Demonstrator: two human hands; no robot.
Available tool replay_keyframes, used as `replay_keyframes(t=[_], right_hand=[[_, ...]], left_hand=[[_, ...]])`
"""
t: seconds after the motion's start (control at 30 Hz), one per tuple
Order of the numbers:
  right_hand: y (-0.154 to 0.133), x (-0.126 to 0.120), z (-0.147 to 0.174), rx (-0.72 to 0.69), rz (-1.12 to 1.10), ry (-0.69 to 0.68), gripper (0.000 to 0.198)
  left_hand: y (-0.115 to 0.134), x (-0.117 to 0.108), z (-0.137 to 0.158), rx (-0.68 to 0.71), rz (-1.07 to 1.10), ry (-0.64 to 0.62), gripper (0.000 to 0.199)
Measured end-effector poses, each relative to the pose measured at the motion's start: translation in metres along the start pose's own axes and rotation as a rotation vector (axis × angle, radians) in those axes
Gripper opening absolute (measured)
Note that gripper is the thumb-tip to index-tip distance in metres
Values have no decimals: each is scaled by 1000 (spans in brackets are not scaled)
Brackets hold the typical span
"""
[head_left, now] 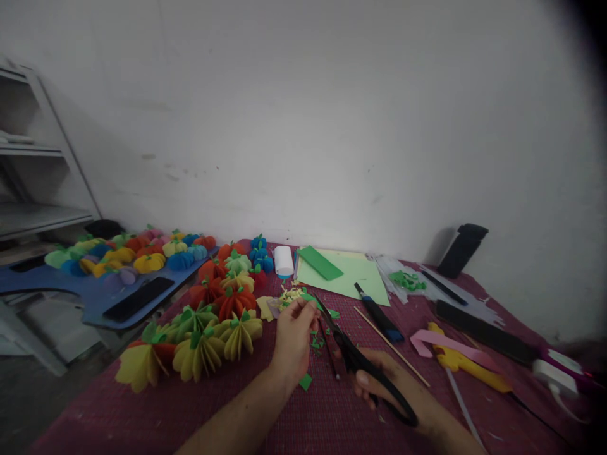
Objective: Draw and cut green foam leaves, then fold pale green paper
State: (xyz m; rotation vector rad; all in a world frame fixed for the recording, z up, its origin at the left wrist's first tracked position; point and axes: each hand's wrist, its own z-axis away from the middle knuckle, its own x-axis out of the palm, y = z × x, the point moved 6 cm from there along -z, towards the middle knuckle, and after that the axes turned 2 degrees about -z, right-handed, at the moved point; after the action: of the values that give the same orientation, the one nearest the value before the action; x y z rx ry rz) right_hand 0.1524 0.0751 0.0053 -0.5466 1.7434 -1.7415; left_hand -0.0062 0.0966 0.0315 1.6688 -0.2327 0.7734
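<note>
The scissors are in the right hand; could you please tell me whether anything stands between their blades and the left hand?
Nothing visible blocks the gap between the scissors and the left hand. A thin dark stick shows there, but it appears to lie on the tablecloth below.

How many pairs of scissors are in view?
1: the long black-handled scissors in the right hand, blades beside the left hand. Others could be hidden among the clutter.

Whether the person's bare left hand (294, 332) pinches anything is too blurred to tell; the left edge crops a grey metal shelf unit (47, 216).
</note>
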Motion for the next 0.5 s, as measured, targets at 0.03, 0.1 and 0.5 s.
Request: replay_keyframes(t=[0.03, 0.1, 0.5], right_hand=[[0, 0, 0, -5, -1, -3, 43], [-1, 0, 0, -15, -2, -8, 43], [-2, 0, 0, 9, 48, 32, 44]], left_hand=[[0, 0, 0, 0, 0, -3, 27], [-1, 0, -1, -1, -1, -8, 28], [-3, -3, -2, 21, -15, -1, 30]])
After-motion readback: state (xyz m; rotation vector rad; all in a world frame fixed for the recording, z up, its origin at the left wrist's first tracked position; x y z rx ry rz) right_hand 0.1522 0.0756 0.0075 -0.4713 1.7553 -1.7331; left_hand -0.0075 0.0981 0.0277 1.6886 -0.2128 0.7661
